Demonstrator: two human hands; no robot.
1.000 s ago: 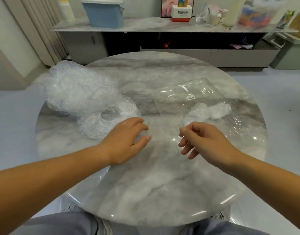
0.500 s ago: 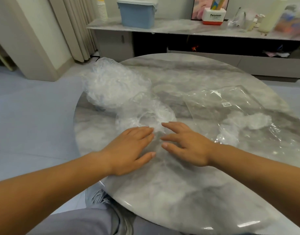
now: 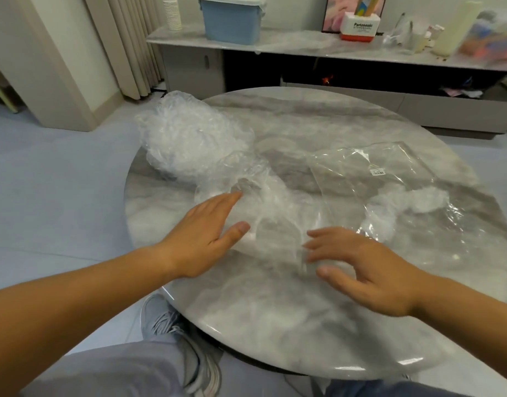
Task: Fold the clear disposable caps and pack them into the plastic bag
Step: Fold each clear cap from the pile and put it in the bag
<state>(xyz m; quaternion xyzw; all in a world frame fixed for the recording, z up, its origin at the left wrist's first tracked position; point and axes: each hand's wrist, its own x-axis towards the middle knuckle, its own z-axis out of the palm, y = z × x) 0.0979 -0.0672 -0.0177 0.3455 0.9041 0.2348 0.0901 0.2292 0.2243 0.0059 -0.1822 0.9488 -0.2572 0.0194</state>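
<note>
One clear disposable cap (image 3: 275, 222) lies spread on the round marble table (image 3: 275, 319) between my hands. My left hand (image 3: 206, 239) rests flat on its left side with fingers straight. My right hand (image 3: 369, 270) touches its right edge, fingers loosely spread and slightly bent. A heap of crumpled clear caps (image 3: 189, 141) sits at the table's far left. The clear plastic bag (image 3: 389, 181) with a small label lies at the right, and some folded white caps (image 3: 415, 202) show inside it.
Behind the table runs a low marble shelf (image 3: 303, 44) carrying a blue bin (image 3: 232, 20), a white box and bottles. Curtains hang at the back left. My grey-trousered legs and a shoe (image 3: 189, 348) are below the table's near edge.
The view swung left. Both hands moved onto one cap drawn out from the heap, then apart, with the cap now spread between them nearer the table's middle.
</note>
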